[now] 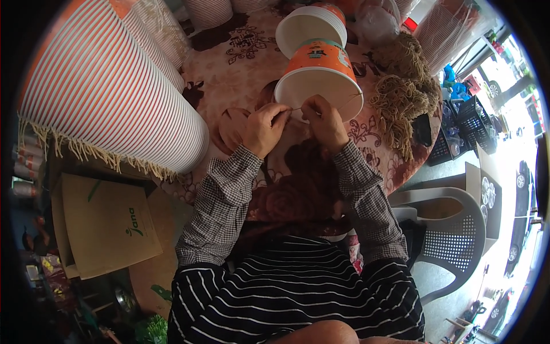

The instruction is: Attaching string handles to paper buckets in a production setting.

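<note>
An orange paper bucket (pixel 327 62) lies on its side on the table, its white mouth turned toward me. A thin cord (pixel 349 101) runs from the right side of its rim to my hands. My right hand (pixel 327 121) is closed, pinching the cord just in front of the bucket's mouth. My left hand (pixel 265 127) pinches the cord at the left of the rim, with a short length showing between the hands. Behind this bucket lies another white-mouthed paper bucket (pixel 301 31). To the right, tan cords (pixel 401 106) lie in a tangled heap.
A long stack of nested buckets (pixel 114 86), cord ends hanging along its lower side, lies at the left. More wrapped stacks (pixel 452 28) stand at the far right. The table has a flowered cloth (pixel 215 66). A cardboard box (pixel 109 223) sits lower left, a plastic chair (pixel 452 246) right.
</note>
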`<state>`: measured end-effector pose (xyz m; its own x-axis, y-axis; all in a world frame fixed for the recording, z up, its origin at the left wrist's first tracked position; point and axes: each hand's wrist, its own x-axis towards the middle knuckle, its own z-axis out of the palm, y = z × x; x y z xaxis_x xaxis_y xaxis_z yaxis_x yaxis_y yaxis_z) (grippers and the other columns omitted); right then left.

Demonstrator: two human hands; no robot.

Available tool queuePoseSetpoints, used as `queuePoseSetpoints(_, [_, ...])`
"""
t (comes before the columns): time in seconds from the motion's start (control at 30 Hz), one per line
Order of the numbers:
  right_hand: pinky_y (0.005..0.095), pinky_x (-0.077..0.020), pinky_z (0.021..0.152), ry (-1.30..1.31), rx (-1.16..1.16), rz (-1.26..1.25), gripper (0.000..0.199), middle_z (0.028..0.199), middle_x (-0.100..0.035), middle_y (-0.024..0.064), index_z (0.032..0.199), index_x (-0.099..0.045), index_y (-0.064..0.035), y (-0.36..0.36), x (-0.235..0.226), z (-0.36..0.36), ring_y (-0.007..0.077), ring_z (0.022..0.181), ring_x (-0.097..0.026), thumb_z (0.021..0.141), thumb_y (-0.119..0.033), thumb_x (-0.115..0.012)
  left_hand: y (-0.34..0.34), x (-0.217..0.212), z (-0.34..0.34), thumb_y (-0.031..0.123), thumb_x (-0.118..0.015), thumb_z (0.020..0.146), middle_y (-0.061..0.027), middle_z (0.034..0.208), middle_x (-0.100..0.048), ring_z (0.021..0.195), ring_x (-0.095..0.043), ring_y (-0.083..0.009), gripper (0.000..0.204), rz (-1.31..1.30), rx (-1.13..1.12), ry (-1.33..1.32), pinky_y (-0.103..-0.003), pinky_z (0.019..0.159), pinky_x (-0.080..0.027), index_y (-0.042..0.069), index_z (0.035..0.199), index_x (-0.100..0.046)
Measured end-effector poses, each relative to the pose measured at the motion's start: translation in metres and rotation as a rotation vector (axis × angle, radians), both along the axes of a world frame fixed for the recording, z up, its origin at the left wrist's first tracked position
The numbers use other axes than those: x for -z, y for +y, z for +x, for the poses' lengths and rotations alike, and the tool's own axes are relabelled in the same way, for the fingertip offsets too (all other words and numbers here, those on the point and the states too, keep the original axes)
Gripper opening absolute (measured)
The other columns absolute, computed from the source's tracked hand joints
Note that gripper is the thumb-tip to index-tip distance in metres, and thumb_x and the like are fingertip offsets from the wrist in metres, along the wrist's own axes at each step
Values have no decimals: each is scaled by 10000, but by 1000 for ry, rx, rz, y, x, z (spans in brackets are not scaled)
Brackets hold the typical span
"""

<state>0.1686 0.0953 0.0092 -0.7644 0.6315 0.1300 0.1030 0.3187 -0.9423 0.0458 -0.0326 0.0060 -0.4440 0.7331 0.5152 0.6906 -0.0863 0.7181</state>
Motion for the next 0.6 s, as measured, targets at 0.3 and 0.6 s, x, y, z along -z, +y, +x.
queuePoseSetpoints(0.3, [411,-505,710,-52,-204,445,203,820,-651,170,944,-601,-13,-5,5,7,336,796,-644,793,-138,-656,-1,-2,0,77,-662,833,-127,877,-673,784,-667,-272,117,75,-60,79,-341,676,-538,18,928,-628])
queuePoseSetpoints(0.6, [404,-510,703,-224,-390,470,177,813,-651,178,918,-622,4,-10,-15,15,335,800,-647,785,-113,-620,-1,-5,2,122,-644,865,-113,835,-673,753,-663,-258,121,-5,12,-40,-333,633,-519,22,930,-625])
